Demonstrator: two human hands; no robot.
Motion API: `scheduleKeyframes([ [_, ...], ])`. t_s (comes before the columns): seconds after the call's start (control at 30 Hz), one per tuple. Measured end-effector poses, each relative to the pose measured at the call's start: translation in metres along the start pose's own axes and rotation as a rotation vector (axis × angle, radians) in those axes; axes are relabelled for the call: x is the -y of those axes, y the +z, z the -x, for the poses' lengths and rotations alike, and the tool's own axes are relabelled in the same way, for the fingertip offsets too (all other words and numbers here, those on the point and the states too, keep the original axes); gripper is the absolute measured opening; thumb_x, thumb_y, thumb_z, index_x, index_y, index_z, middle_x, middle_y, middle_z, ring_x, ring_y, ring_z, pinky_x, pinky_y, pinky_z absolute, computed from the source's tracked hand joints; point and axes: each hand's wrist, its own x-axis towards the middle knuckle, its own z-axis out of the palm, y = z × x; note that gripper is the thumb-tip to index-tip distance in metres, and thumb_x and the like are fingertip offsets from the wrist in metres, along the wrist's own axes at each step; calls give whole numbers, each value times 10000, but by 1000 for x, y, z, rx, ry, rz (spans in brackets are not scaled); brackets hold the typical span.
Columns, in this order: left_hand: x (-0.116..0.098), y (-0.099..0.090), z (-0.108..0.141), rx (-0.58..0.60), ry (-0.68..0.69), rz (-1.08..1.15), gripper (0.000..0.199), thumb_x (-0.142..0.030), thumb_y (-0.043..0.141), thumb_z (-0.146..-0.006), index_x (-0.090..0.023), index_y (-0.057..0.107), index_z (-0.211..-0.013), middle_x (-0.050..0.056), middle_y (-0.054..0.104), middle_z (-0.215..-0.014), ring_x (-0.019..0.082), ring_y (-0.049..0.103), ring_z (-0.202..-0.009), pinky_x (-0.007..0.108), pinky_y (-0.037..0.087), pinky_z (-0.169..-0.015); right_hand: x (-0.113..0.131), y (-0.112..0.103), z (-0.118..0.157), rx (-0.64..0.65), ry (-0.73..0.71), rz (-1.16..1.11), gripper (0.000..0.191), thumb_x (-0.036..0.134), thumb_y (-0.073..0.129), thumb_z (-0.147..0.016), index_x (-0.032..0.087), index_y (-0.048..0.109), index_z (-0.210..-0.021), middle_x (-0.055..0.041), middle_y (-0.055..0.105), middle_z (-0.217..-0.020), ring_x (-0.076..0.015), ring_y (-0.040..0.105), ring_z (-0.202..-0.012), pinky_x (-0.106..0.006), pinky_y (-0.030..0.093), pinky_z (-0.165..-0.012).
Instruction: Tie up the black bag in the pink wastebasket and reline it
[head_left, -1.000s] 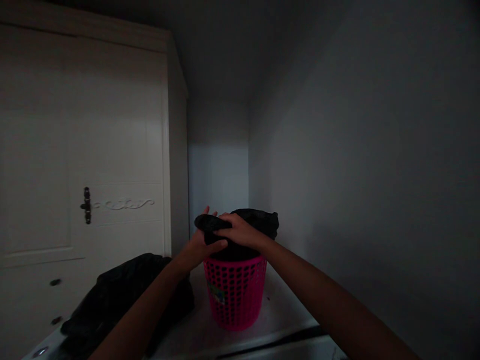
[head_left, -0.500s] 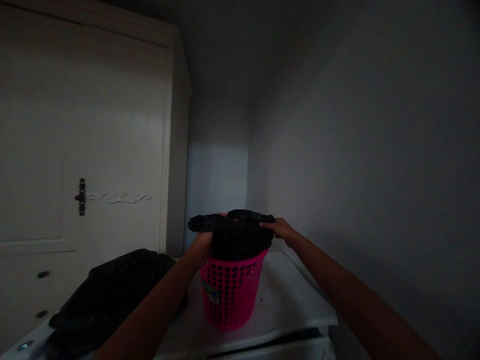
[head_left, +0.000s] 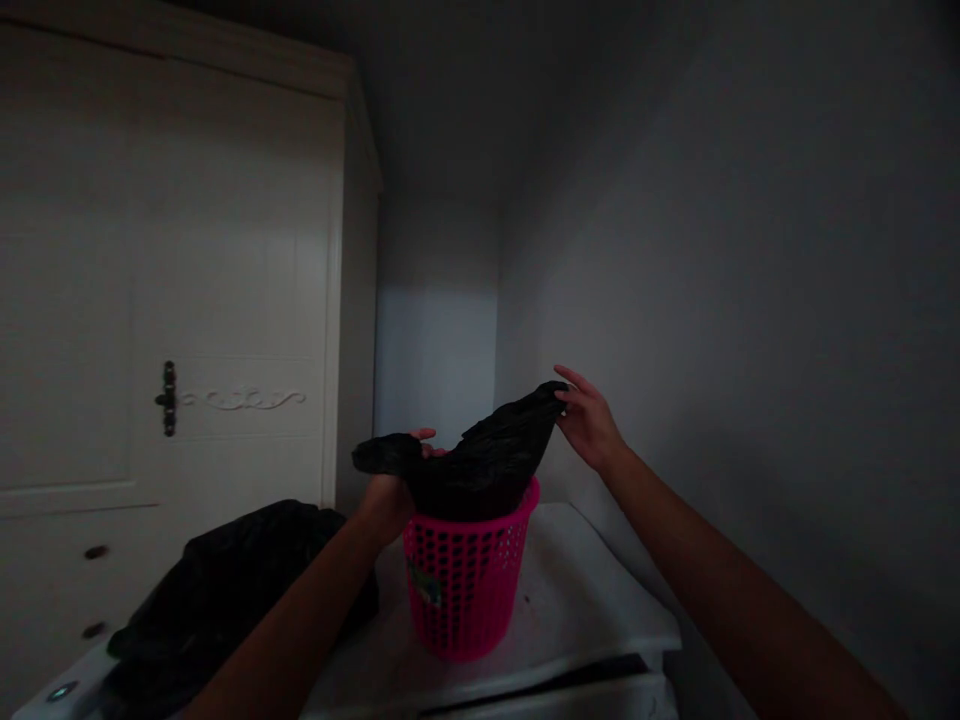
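Observation:
A black plastic bag (head_left: 480, 465) rises out of the top of a pink perforated basket (head_left: 466, 590), which stands upright on a white surface. My right hand (head_left: 589, 415) pinches the bag's raised upper right corner, above and to the right of the rim. On the other side, my left hand (head_left: 394, 490) grips the bag's left edge just above the rim, its fingers partly hidden by the plastic. The bag's lower part is inside the basket. A colored label shows on the basket's left side.
Another black bag (head_left: 240, 590) lies heaped left of the basket, partly behind my left forearm. The white surface (head_left: 577, 590) has a gap below its front edge. A white wardrobe (head_left: 247, 290) stands at left, a grey wall (head_left: 712, 330) at right.
My right hand has moved up and slightly right, lifting that side of the bag above the rim. My left hand has shifted slightly left with its edge. The bag's opening is stretched wider.

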Motion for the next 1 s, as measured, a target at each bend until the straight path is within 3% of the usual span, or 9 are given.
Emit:
scheduleKeyframes([
  [0.1,0,1,-5,-115,-23,9,87,-162,665,-850,-194,704,-921,41,749,-800,205,745,-781,367,618,-788,17,3,8,57,-37,-63,506,538,748,-789,330,689,-1246,-33,745,-1083,-243,670,-1079,-369,552,-878],
  [0.2,1,1,-7,-109,-81,-32,89,-148,698,-844,-192,729,-915,90,799,-1005,228,767,-865,388,614,-827,13,2,8,21,225,12,552,741,612,-838,266,719,-1098,-100,749,-1031,-281,695,-1033,-398,580,-818],
  [0.3,3,1,-8,3,-143,-196,195,-165,801,-787,-178,779,-980,138,803,-1088,249,771,-897,385,600,-851,4,5,3,87,424,146,440,602,741,-798,206,730,-989,-142,762,-988,-302,713,-993,-421,591,-839],
  [0.4,5,1,-7,171,-151,-351,188,-202,855,-745,-184,805,-925,137,819,-979,269,768,-895,374,594,-835,10,13,-4,115,199,117,477,247,814,-669,249,724,-1137,-63,776,-1088,-262,709,-1024,-399,576,-936],
  [0.5,8,3,-5,272,-131,-395,162,-204,865,-727,-210,809,-879,105,820,-888,287,762,-903,368,596,-784,29,21,-8,144,-60,56,606,186,741,-643,317,693,-1233,-4,763,-1174,-255,694,-1070,-425,565,-976],
  [0.63,12,5,-10,117,-46,-376,229,-162,876,-692,-171,803,-909,104,813,-872,244,753,-796,322,583,-719,42,17,-6,148,-102,22,430,340,740,-735,295,717,-1162,-26,766,-1179,-284,689,-1112,-455,564,-960],
  [0.83,9,6,-17,12,-92,-113,155,-150,803,-761,-156,758,-909,117,812,-1003,241,762,-905,368,599,-852,7,-12,4,194,197,132,609,775,660,-789,253,718,-1099,-101,774,-1169,-313,678,-1190,-467,555,-989],
  [0.93,10,8,-21,-46,22,53,138,-81,744,-777,-184,716,-864,68,808,-1038,201,752,-967,338,590,-889,-10,-5,12,322,316,124,605,708,793,-713,223,726,-1069,-119,778,-1176,-315,687,-1188,-476,529,-1054],
  [1.0,12,7,-25,-87,64,117,98,-91,694,-800,-187,683,-816,30,779,-838,169,744,-820,302,594,-787,-14,11,19,429,365,80,573,572,899,-645,213,735,-1060,-111,783,-1175,-312,699,-1169,-479,520,-1081],
])
